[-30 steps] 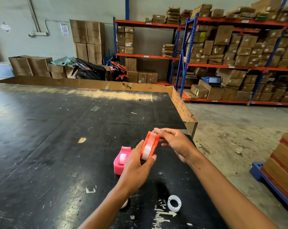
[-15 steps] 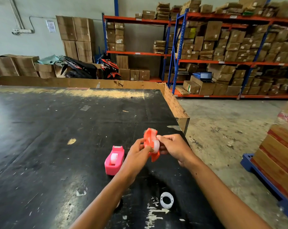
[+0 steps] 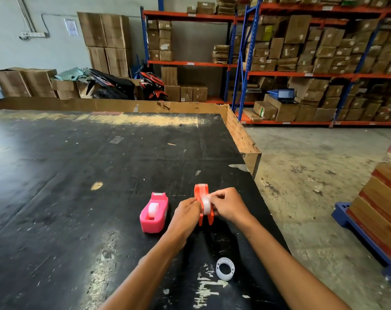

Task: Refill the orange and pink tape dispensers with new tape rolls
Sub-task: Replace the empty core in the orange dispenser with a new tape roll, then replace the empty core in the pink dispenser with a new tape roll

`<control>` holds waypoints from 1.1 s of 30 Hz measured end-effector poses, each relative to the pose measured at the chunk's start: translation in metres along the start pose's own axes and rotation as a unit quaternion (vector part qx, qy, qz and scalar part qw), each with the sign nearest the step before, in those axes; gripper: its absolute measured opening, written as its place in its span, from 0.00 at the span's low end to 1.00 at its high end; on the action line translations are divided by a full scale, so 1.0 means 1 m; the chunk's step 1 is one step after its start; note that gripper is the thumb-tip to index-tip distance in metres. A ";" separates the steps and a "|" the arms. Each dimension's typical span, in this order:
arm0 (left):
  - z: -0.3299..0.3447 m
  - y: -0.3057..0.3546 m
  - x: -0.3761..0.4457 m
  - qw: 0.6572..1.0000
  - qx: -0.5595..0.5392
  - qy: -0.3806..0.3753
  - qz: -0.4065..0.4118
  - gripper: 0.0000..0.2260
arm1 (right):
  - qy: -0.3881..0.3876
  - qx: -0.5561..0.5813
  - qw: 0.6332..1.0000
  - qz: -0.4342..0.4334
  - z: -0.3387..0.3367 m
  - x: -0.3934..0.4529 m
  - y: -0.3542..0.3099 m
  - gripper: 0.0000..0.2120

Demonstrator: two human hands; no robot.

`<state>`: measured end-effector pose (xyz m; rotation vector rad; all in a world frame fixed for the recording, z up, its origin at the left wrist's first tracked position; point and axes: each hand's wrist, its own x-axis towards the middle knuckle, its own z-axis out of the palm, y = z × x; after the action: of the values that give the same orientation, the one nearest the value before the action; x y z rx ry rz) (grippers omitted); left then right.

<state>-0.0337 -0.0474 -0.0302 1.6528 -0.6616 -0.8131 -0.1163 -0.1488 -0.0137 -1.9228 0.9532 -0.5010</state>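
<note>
both hands pinch the orange dispenser [image 3: 201, 205] between them, left hand [image 3: 185, 212] and right hand [image 3: 227, 205] either side, its long axis pointing away from me.

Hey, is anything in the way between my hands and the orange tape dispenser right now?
Nothing visible is. Your left hand and right hand both already grip the orange tape dispenser from either side, with a tape roll in its slot. The pink dispenser stands apart on its left.

Orange dispenser [image 3: 203, 205] perhaps lower, upright.
</note>
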 end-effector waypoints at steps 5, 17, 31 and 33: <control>-0.004 -0.008 0.001 0.999 0.023 0.027 -0.008 0.18 | -0.006 0.024 0.999 0.028 0.011 0.003 0.007 0.15; -0.007 -0.003 -0.008 1.000 0.012 -0.001 -0.003 0.17 | -0.026 0.048 0.997 0.050 0.009 0.002 0.009 0.21; -0.020 -0.005 -0.018 1.000 0.011 -0.018 -0.007 0.19 | -0.031 0.033 0.998 0.045 0.007 -0.009 0.011 0.16; -0.022 -0.004 -0.021 1.000 0.014 -0.021 0.006 0.23 | 0.000 0.017 1.000 0.022 0.006 -0.010 0.010 0.16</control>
<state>-0.0289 -0.0169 -0.0273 1.6599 -0.7143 -0.8349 -0.1221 -0.1406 -0.0248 -1.8662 0.9789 -0.4882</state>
